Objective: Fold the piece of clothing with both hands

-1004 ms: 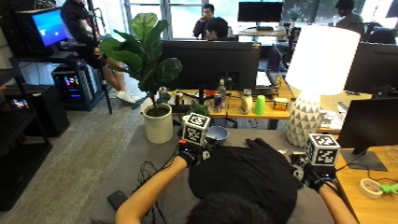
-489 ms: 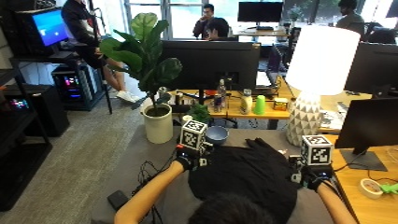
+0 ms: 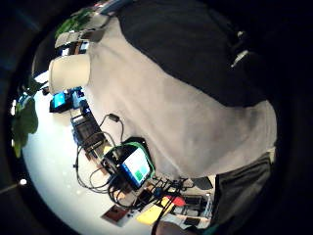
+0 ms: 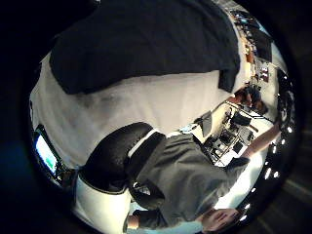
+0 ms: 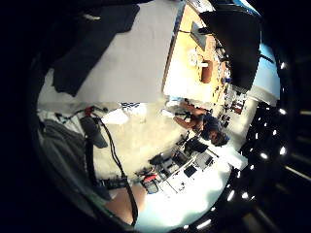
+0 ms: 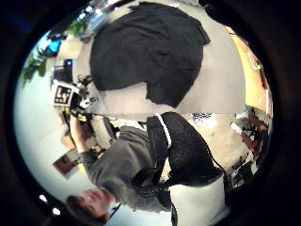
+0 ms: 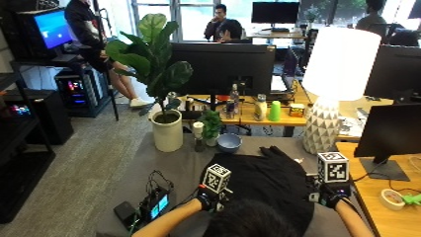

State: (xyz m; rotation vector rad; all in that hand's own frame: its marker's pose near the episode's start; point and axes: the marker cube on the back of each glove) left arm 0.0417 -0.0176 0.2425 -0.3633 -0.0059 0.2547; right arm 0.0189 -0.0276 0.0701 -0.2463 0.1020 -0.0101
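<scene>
Black garment (image 7: pixel 270 177) – sleeve (image 4: pixel 233 73) clearest from left palm.

A grey table (image 7: pixel 171 165) bears black clothing (image 7: pixel 270 177), a blue bowl (image 7: pixel 229 142) and a lamp (image 7: pixel 325 123).

Left hand (image 7: pixel 208 199): mostly behind its marker block; whether the fingers curl or lie flat can't be told.
Right hand (image 7: pixel 333 194): same trouble, fingers out of sight under the block.
Black garment (image 7: pixel 271 183): near edge hidden behind the person's head (image 7: pixel 251 221); whether either hand touches it can't be made out.
Grey table (image 7: pixel 170 168): front part cut off by the lower edge.
Palm views: no fingers show in any of them.
</scene>
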